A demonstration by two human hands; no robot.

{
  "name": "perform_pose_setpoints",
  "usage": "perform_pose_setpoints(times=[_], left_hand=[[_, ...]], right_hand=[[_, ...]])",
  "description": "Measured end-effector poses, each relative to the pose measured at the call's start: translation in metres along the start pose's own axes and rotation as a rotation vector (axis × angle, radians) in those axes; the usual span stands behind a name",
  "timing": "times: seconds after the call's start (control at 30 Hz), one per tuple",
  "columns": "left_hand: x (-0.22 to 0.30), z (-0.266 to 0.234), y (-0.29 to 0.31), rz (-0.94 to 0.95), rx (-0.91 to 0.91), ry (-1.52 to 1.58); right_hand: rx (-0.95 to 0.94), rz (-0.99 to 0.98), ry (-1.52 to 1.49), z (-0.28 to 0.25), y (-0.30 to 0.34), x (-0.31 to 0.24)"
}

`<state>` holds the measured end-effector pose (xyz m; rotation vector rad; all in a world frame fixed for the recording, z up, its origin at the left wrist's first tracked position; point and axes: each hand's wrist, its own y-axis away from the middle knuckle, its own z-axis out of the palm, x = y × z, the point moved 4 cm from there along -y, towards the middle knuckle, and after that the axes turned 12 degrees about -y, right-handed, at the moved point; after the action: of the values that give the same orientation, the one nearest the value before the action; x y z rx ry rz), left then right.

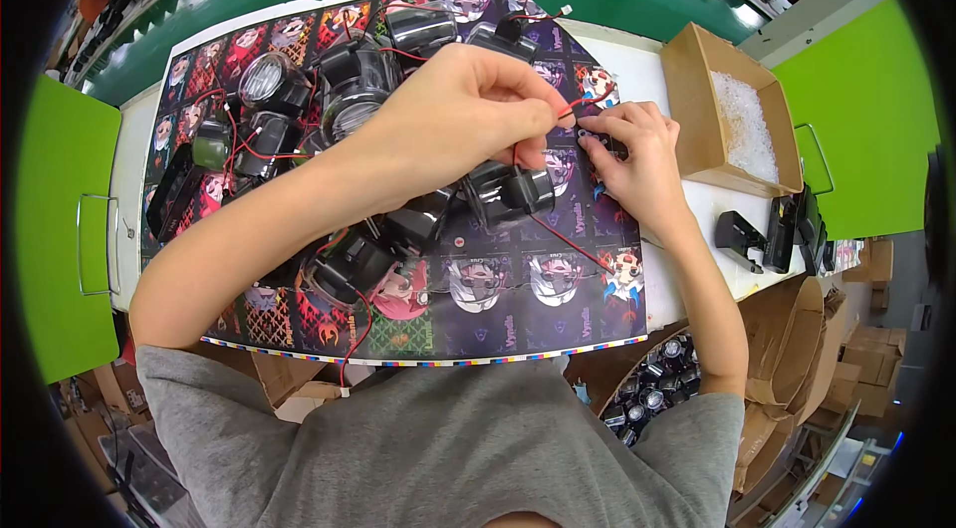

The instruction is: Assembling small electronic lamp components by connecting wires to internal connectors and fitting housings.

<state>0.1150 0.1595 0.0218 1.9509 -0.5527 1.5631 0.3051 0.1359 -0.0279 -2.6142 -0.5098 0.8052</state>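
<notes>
My left hand reaches across a cluster of parts, thumb and forefinger pinched on a thin red and black wire. Right beside those fingertips, my right hand is closed with its fingers curled inward; what it grips is too small and covered to name. Below my left hand lies a clear and black round housing with a red wire trailing from it. More such housings, among them one with a ribbed lens and one at the front, lie under and around my left forearm.
A dark printed sheet with cartoon figures covers the white tabletop. To the right stands a cardboard box of small clear pieces, with black plastic parts near it. A container of round lensed parts sits below the table's right edge.
</notes>
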Motion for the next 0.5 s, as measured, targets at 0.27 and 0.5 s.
perform_pose_setpoints(times=[0.27,0.5], left_hand=[[0.001,0.006,-0.015,0.058,0.045,0.044],[0.012,0.014,-0.025,0.196,0.102,-0.042]], right_hand=[[0.038,0.099,-0.236,-0.017,-0.016,0.002],[0.029,-0.03,0.023,-0.01,-0.009,-0.004]])
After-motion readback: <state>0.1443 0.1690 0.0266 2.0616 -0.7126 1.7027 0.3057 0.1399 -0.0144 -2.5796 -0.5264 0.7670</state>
